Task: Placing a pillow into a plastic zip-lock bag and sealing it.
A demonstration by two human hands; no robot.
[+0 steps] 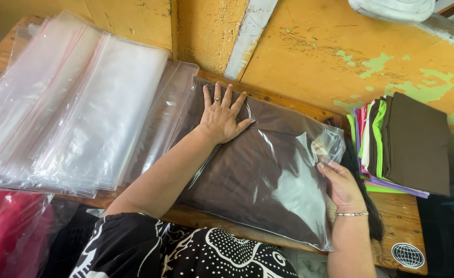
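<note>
My left hand [220, 117] lies flat, fingers spread, pressing the clear plastic bag [268, 170] at its eleven o'clock corner. Glossy, crinkled film, with smooth folded brown cloth [237, 175] inside, a flat rectangle. It sits mid-table [397, 211] on worn wood, long axis running from eleven o'clock down to five. My right hand [340, 185] cups the bag's three o'clock edge, fingers curled on the film. At nine o'clock, a slippery stack of empty clear bags [77, 108]. At three o'clock, folded cloths [407, 144], brown on top, green and pink edges.
</note>
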